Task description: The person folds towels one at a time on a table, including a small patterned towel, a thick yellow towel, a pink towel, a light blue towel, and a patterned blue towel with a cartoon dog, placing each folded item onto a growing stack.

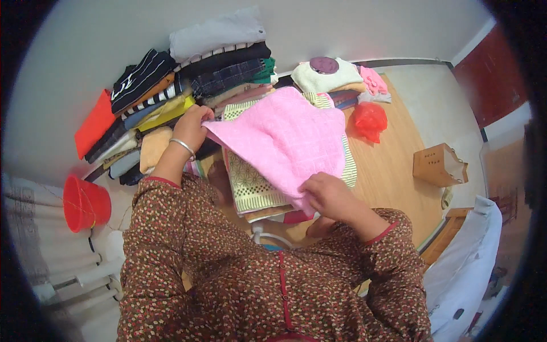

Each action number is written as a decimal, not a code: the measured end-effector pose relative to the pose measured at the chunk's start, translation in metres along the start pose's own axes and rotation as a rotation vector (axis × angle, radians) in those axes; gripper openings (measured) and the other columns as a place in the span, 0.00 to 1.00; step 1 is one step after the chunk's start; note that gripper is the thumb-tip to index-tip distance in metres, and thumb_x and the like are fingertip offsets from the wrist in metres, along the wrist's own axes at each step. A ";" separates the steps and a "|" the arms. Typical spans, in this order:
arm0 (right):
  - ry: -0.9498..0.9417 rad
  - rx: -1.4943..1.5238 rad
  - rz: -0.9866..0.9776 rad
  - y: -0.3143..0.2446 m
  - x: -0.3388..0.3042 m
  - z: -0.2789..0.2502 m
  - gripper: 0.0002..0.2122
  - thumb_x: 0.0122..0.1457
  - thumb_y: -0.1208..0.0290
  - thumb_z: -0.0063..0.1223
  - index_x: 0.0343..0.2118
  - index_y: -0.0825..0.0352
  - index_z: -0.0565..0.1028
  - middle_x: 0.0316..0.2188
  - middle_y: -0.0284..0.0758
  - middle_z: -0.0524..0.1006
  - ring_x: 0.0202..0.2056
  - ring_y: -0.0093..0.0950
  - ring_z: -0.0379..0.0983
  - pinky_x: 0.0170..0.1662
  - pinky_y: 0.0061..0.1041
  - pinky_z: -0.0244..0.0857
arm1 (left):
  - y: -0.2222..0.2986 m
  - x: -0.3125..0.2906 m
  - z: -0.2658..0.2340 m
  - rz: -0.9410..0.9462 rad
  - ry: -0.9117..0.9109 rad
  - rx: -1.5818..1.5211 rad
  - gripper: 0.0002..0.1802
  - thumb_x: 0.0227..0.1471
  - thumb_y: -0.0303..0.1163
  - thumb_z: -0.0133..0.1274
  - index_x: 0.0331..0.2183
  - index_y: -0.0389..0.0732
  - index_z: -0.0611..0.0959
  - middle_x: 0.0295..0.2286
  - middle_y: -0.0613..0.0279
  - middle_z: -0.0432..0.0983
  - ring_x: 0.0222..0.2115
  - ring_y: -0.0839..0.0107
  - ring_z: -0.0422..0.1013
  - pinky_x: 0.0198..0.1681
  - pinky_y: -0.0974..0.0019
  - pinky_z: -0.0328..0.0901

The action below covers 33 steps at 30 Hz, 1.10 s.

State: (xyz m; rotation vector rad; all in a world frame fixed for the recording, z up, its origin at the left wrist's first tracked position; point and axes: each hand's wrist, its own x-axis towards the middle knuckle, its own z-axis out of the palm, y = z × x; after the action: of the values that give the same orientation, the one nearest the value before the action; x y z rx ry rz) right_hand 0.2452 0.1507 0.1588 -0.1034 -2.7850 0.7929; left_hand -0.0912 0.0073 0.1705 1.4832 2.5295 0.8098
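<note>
A pink towel (290, 134) is spread between my two hands, over a stack of folded cloths. My left hand (192, 130) pinches its left corner, with a bangle on that wrist. At the towel's near right edge, my right hand (329, 195) grips the fabric, fingers closed on it. Beneath lies a pale yellow-green patterned cloth (250, 185) with dots and stripes, on top of other folded pieces. The towel hides the middle of this stack.
Tall piles of folded clothes (228, 74) stand against the wall at the far left. A red bucket (87, 203) is on the left. Right of the stack are a red plastic bag (370, 121) and a brown paper bag (436, 166). Folded white clothing (325, 77) sits behind.
</note>
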 end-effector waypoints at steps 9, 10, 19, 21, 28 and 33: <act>-0.307 -0.224 -0.151 0.003 -0.020 0.026 0.17 0.44 0.73 0.48 0.40 0.66 0.68 0.42 0.37 0.67 0.43 0.35 0.62 0.45 0.30 0.57 | -0.005 -0.002 0.000 -0.068 -0.040 0.103 0.09 0.38 0.20 0.47 0.27 0.41 0.76 0.27 0.53 0.71 0.32 0.54 0.68 0.36 0.60 0.63; -0.321 -0.239 -0.123 0.003 -0.020 0.027 0.17 0.45 0.73 0.46 0.43 0.64 0.68 0.43 0.36 0.66 0.44 0.34 0.61 0.46 0.31 0.55 | -0.007 0.000 -0.001 -0.077 -0.034 0.104 0.09 0.38 0.21 0.47 0.27 0.41 0.77 0.28 0.53 0.71 0.32 0.53 0.69 0.36 0.59 0.64; -0.235 -0.360 -0.292 0.022 -0.022 0.048 0.18 0.45 0.69 0.43 0.43 0.53 0.71 0.43 0.31 0.66 0.42 0.30 0.60 0.44 0.31 0.54 | -0.028 0.011 -0.002 -0.132 -0.096 0.031 0.10 0.38 0.23 0.48 0.28 0.42 0.79 0.27 0.53 0.74 0.30 0.58 0.71 0.34 0.64 0.64; -0.250 -0.352 -0.308 0.020 -0.019 0.049 0.17 0.45 0.70 0.43 0.41 0.55 0.72 0.43 0.30 0.66 0.42 0.29 0.60 0.44 0.31 0.54 | -0.032 0.010 -0.004 -0.136 -0.101 -0.006 0.10 0.38 0.23 0.49 0.29 0.42 0.79 0.27 0.53 0.75 0.30 0.59 0.71 0.34 0.65 0.65; -0.181 -0.382 -0.189 0.019 -0.017 0.048 0.12 0.45 0.70 0.45 0.36 0.61 0.71 0.40 0.33 0.68 0.39 0.31 0.63 0.42 0.31 0.56 | -0.033 0.009 -0.004 -0.147 -0.182 -0.047 0.10 0.39 0.25 0.50 0.30 0.42 0.79 0.27 0.55 0.76 0.30 0.60 0.72 0.34 0.65 0.65; -0.163 -0.165 -0.131 0.020 -0.016 0.042 0.14 0.41 0.74 0.50 0.36 0.63 0.70 0.39 0.35 0.69 0.38 0.34 0.65 0.40 0.31 0.59 | -0.030 0.007 -0.009 -0.184 -0.222 0.009 0.10 0.40 0.27 0.50 0.31 0.43 0.78 0.28 0.55 0.76 0.30 0.59 0.72 0.34 0.64 0.65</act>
State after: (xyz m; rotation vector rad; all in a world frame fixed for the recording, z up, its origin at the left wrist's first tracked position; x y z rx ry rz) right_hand 0.2503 0.1444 0.1105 0.1183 -2.9700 0.5629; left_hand -0.1212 -0.0023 0.1644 1.2412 2.4589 0.5736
